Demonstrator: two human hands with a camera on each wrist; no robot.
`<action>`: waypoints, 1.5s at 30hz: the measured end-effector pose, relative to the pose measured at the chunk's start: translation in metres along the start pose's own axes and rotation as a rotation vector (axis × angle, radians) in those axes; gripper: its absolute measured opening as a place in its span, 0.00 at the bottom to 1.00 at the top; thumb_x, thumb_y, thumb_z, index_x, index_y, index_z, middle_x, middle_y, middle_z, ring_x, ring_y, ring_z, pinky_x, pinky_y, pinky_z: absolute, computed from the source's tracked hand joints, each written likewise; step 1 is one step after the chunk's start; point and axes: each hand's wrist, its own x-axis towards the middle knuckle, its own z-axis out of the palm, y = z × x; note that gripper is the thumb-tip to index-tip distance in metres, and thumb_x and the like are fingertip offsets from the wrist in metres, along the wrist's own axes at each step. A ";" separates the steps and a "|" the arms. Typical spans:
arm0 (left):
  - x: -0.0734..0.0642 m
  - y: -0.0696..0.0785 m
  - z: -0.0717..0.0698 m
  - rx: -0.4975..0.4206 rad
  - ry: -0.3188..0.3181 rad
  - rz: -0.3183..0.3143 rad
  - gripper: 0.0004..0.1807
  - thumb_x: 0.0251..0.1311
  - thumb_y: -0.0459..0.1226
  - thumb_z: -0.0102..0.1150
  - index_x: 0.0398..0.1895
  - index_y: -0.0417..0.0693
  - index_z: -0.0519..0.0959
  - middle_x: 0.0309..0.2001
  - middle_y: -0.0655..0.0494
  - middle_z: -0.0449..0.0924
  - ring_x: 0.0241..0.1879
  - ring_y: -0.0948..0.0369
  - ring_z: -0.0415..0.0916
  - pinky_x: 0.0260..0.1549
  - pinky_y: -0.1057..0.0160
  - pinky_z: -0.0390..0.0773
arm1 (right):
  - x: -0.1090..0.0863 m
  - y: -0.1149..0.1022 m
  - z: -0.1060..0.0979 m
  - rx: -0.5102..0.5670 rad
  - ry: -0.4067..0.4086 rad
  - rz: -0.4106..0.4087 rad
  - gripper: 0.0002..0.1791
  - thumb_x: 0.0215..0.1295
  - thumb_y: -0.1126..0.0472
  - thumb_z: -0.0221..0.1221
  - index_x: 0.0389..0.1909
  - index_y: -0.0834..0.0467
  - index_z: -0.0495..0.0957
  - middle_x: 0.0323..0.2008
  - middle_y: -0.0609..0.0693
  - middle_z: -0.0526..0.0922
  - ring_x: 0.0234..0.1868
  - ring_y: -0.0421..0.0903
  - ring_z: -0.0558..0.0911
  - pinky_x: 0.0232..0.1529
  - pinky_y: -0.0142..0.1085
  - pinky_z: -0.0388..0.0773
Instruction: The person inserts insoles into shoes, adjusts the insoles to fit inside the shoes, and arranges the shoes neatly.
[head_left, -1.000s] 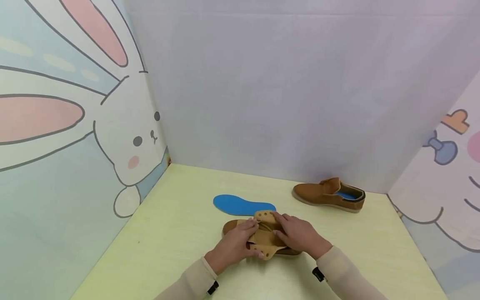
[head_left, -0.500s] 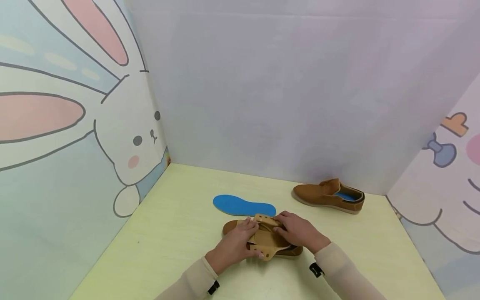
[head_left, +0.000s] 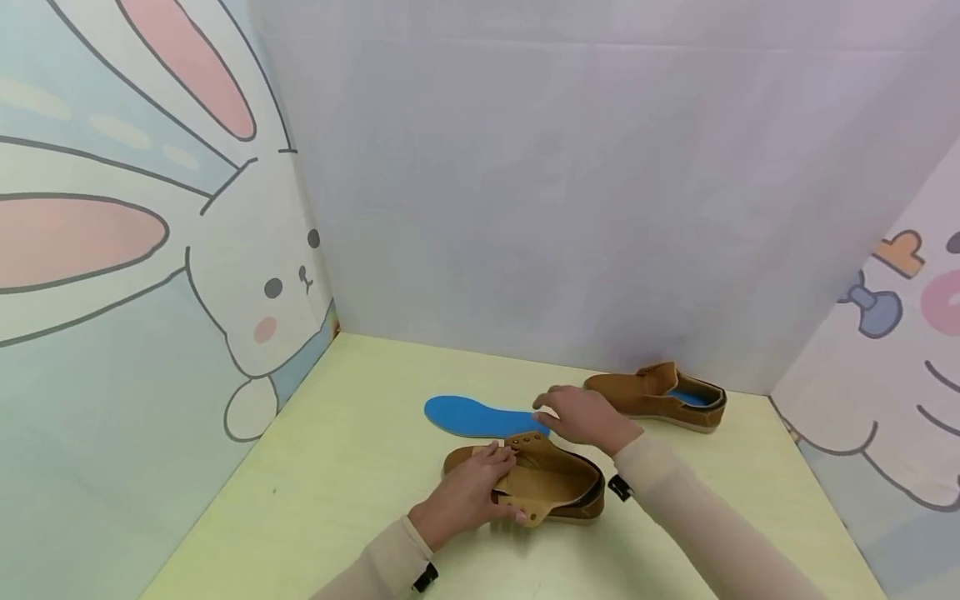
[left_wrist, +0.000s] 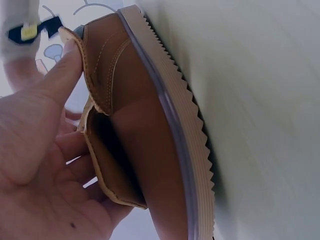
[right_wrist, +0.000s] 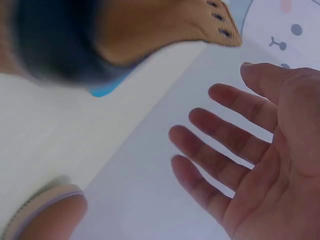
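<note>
A brown leather shoe (head_left: 591, 507) sits on the table, toe to the left, with its eyelet flaps spread apart. My left hand (head_left: 467, 492) grips it at the front of the opening; in the left wrist view the thumb presses the near flap's edge while the fingers reach behind the tongue (left_wrist: 107, 165). Beyond the shoe lies a flat blue insole (head_left: 468, 415). Over the insole's right end hovers my right hand (head_left: 585, 414), holding nothing, fingers spread and slightly bent in the right wrist view. The far flap (right_wrist: 165, 25) shows there too.
Another brown shoe (head_left: 626, 392), with a blue insole (head_left: 688, 399) inside, stands at the back right near the grey back wall (head_left: 525, 208). Side walls printed with rabbits flank the pale yellow table (head_left: 337, 467).
My right hand has let go of the shoe's far flap and moved up and away, over the insole. The shoe opening is now uncovered. My left hand keeps its grip.
</note>
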 end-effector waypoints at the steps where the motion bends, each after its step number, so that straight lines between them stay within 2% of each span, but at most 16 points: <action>1: 0.000 -0.001 0.001 -0.002 -0.001 0.000 0.49 0.53 0.68 0.63 0.70 0.43 0.74 0.70 0.50 0.70 0.73 0.48 0.62 0.64 0.53 0.72 | 0.008 0.000 -0.002 -0.009 -0.023 -0.006 0.17 0.74 0.49 0.61 0.55 0.54 0.84 0.50 0.51 0.84 0.44 0.47 0.85 0.42 0.44 0.83; 8: 0.000 0.000 0.006 -0.023 -0.011 0.020 0.48 0.53 0.66 0.64 0.68 0.41 0.75 0.69 0.50 0.72 0.72 0.47 0.63 0.63 0.52 0.73 | 0.061 0.000 0.007 0.001 -0.171 -0.056 0.22 0.68 0.51 0.67 0.60 0.54 0.81 0.54 0.54 0.83 0.54 0.50 0.82 0.53 0.45 0.81; 14: 0.004 0.004 0.008 -0.027 -0.009 0.036 0.48 0.53 0.67 0.64 0.68 0.43 0.76 0.69 0.51 0.72 0.72 0.48 0.64 0.63 0.54 0.73 | 0.083 0.006 0.026 0.030 -0.242 -0.031 0.30 0.65 0.49 0.69 0.65 0.57 0.77 0.56 0.54 0.82 0.56 0.51 0.81 0.56 0.46 0.79; 18: 0.006 0.005 0.007 -0.031 -0.019 0.034 0.48 0.54 0.67 0.63 0.70 0.44 0.74 0.70 0.52 0.71 0.73 0.50 0.62 0.63 0.55 0.73 | 0.090 0.012 0.037 0.026 -0.280 0.010 0.35 0.63 0.45 0.70 0.67 0.58 0.75 0.58 0.52 0.80 0.58 0.50 0.80 0.57 0.45 0.78; 22: 0.004 0.004 0.004 -0.032 -0.026 0.023 0.48 0.54 0.67 0.63 0.70 0.43 0.74 0.70 0.52 0.70 0.73 0.50 0.62 0.64 0.55 0.73 | 0.095 0.010 0.041 0.005 -0.319 0.010 0.38 0.61 0.45 0.71 0.68 0.60 0.75 0.60 0.53 0.80 0.60 0.51 0.79 0.59 0.45 0.77; 25: 0.002 0.004 0.003 -0.034 -0.021 0.025 0.48 0.54 0.66 0.64 0.70 0.42 0.74 0.70 0.51 0.71 0.73 0.49 0.62 0.64 0.55 0.72 | 0.096 0.005 0.046 -0.054 -0.349 0.006 0.38 0.60 0.44 0.72 0.66 0.59 0.76 0.59 0.52 0.81 0.59 0.49 0.80 0.59 0.42 0.78; 30: -0.001 0.003 0.004 -0.028 -0.014 0.023 0.48 0.54 0.67 0.64 0.70 0.43 0.74 0.70 0.51 0.71 0.73 0.50 0.62 0.64 0.55 0.72 | 0.095 -0.005 0.050 -0.141 -0.381 -0.003 0.31 0.59 0.47 0.74 0.59 0.58 0.81 0.49 0.48 0.84 0.48 0.43 0.83 0.52 0.38 0.80; 34: -0.001 0.003 0.002 -0.016 -0.018 0.021 0.48 0.54 0.67 0.63 0.70 0.44 0.74 0.70 0.51 0.71 0.73 0.50 0.62 0.64 0.55 0.73 | 0.099 -0.010 0.047 -0.167 -0.386 -0.011 0.24 0.57 0.50 0.76 0.52 0.56 0.83 0.38 0.45 0.82 0.38 0.41 0.79 0.45 0.36 0.80; 36: 0.000 0.002 0.000 -0.012 -0.021 0.023 0.48 0.54 0.67 0.63 0.70 0.44 0.74 0.70 0.51 0.70 0.73 0.50 0.63 0.64 0.55 0.72 | 0.101 -0.010 0.047 -0.187 -0.389 -0.012 0.22 0.56 0.51 0.76 0.49 0.54 0.83 0.35 0.44 0.81 0.35 0.40 0.78 0.44 0.36 0.80; 41: 0.003 0.001 -0.002 -0.006 -0.019 0.029 0.48 0.54 0.66 0.64 0.70 0.42 0.74 0.70 0.51 0.71 0.72 0.48 0.63 0.63 0.55 0.73 | 0.104 0.003 0.050 -0.250 -0.398 -0.006 0.22 0.56 0.49 0.76 0.48 0.52 0.82 0.36 0.42 0.81 0.37 0.39 0.79 0.47 0.36 0.80; 45: 0.003 -0.001 -0.002 -0.004 -0.014 0.031 0.47 0.54 0.66 0.63 0.69 0.42 0.75 0.69 0.51 0.72 0.72 0.47 0.64 0.63 0.55 0.73 | 0.099 0.022 0.051 -0.242 -0.418 0.013 0.24 0.56 0.50 0.76 0.50 0.52 0.81 0.39 0.44 0.82 0.41 0.41 0.81 0.49 0.39 0.81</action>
